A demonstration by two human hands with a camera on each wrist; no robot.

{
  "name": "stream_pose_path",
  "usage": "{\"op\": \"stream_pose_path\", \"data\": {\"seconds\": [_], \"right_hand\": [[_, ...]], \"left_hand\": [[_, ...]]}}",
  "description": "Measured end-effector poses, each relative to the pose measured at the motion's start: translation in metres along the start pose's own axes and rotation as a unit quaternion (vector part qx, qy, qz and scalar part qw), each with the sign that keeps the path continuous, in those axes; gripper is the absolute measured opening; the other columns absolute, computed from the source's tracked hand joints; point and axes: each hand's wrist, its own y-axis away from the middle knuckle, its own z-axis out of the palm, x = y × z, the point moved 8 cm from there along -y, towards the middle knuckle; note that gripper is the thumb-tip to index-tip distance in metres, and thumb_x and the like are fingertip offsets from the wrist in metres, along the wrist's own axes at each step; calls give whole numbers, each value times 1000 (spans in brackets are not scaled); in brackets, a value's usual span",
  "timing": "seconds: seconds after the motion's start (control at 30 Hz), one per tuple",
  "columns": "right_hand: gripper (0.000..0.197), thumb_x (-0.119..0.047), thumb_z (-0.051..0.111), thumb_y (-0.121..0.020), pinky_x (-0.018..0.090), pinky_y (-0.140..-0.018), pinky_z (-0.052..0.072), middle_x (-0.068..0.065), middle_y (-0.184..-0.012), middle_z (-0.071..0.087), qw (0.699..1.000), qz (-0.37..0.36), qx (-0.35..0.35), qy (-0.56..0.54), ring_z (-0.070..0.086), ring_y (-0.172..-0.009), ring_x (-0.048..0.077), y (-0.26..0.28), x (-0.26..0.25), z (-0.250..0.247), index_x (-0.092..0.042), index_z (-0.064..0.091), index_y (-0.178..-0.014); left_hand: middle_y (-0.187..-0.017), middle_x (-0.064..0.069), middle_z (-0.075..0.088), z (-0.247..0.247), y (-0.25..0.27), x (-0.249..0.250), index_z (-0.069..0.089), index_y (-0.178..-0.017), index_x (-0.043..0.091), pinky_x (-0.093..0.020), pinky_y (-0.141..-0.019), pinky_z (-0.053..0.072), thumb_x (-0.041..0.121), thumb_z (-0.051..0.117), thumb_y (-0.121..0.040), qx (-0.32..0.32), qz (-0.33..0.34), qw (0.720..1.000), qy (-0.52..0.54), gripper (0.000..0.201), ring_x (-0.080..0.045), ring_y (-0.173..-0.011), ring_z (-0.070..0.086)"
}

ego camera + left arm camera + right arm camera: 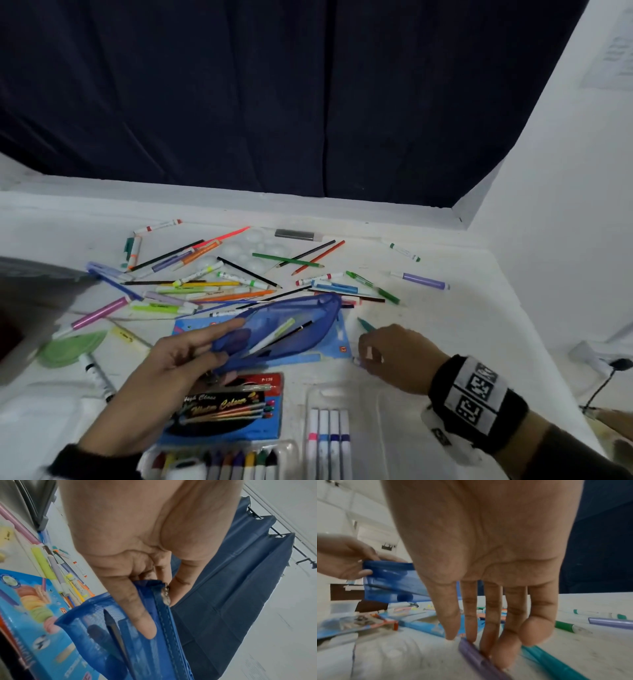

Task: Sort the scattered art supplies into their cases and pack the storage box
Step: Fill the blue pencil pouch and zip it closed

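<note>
My left hand [219, 342] grips a blue mesh zip pouch [284, 322] and holds it up off the table, thumb [142, 620] pressed on the mesh and fingers behind the zipper edge. A pale green-tipped pen [274, 337] and a dark pencil [294, 332] lie inside it. My right hand [373, 356] reaches down to the table at the right of the pouch. Its straight fingertips [501, 660] and thumb touch a lilac pen [477, 657] that lies flat on the table. A teal pen [547, 660] lies just beside it, untouched.
Many loose pens, markers and pencils [205, 284] cover the table's middle and back. A blue pencil box [334, 346] lies under the pouch. In front are a watercolour box [222, 411], a crayon tray [219, 462] and a clear marker case [329, 438]. A grey container [34, 291] stands at the left.
</note>
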Motion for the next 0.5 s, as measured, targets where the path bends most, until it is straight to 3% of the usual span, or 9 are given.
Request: {"op": "stream_pose_path", "data": {"seconds": [0.2, 0.27, 0.3, 0.37, 0.43, 0.5], "right_hand": [[26, -39, 50, -95, 35, -85, 50, 6, -117, 60, 992, -6, -39, 121, 62, -105, 28, -18, 1, 11, -19, 59, -109], [19, -34, 47, -95, 34, -82, 48, 5, -112, 61, 995, -10, -24, 93, 61, -101, 27, -17, -1, 6, -20, 57, -103], [12, -31, 45, -95, 35, -80, 48, 3, -105, 61, 998, -16, 5, 53, 60, -94, 26, -16, -3, -2, -22, 54, -94], [16, -25, 43, -99, 36, -73, 46, -1, -87, 56, 992, -28, 103, -68, 53, -79, 21, -12, -8, -30, -25, 43, -82], [15, -25, 40, -103, 32, -67, 41, -2, -80, 53, 960, -57, 214, -173, 48, -71, 16, -4, -17, -64, -24, 43, -88], [10, -28, 38, -104, 28, -64, 43, -6, -81, 55, 929, -97, 260, -245, 52, -70, 11, 3, -35, -88, -25, 47, -100]], "left_hand": [[-115, -3, 75, 3, 8, -5, 72, -120, 18, -37, -85, 61, -10, 49, -96, 10, 0, 1000, 7, 43, -20, -111, 69], [-114, -3, 75, 3, 10, -2, 71, -120, 17, -37, -85, 60, -10, 48, -96, 19, 6, 1000, 11, 43, -20, -111, 69], [-114, -3, 75, 2, 10, -1, 71, -120, 17, -37, -85, 60, -10, 48, -96, 25, 10, 1000, 13, 43, -19, -110, 69], [-114, -1, 75, -1, 10, 2, 71, -119, 18, -36, -84, 61, -10, 47, -97, 32, 14, 999, 14, 43, -18, -109, 70], [-115, -1, 74, -5, 10, 3, 72, -119, 18, -35, -84, 61, -10, 47, -97, 35, 14, 999, 17, 44, -18, -110, 69], [-115, -2, 75, -7, 8, 4, 72, -119, 17, -34, -85, 60, -11, 46, -97, 39, 14, 999, 23, 44, -17, -111, 69]]}}
